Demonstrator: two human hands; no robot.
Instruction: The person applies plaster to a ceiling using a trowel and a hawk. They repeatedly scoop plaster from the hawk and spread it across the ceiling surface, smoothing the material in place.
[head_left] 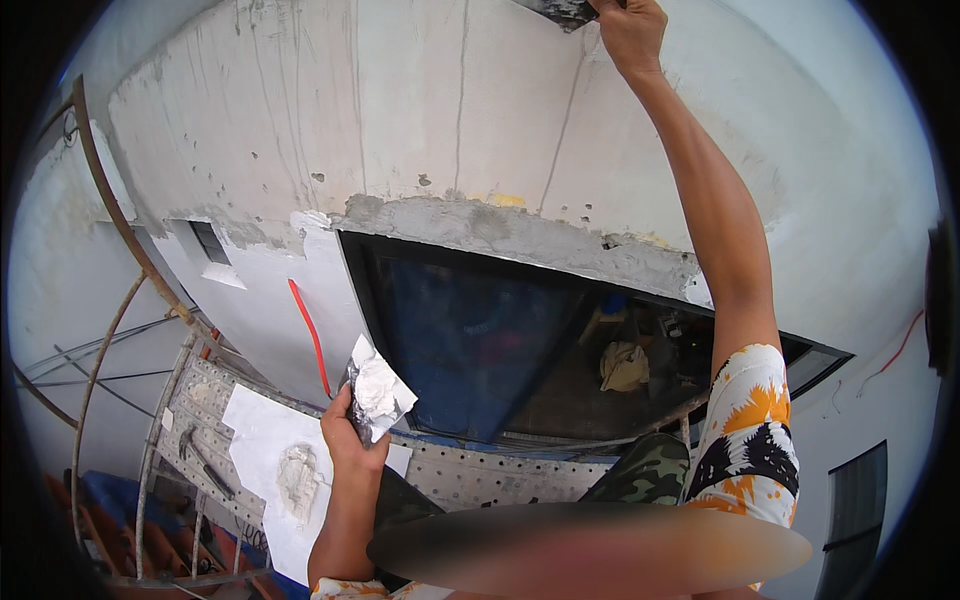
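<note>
My left hand (352, 440) grips a flat metal putty blade, its fingers wrapped round the near side. A lump of white putty (378, 388) lies on top of the blade. High at the upper edge, my right hand (634, 38) is closed on a second flat blade, a putty knife (562, 10) smeared dark and white. That knife is at the wall (420, 110), partly cut off by the picture's edge; I cannot tell whether it touches. The wall is pale, with vertical streaks and small pits.
A dark-framed window opening (470, 330) sits below a rough grey cement band (480, 225). On the perforated scaffold platform (460, 485) lie a hammer (205, 465) and a white sheet (255, 425) carrying more putty (299, 482). A red tube (311, 335) sticks out of the wall. Curved scaffold rails (110, 195) stand left.
</note>
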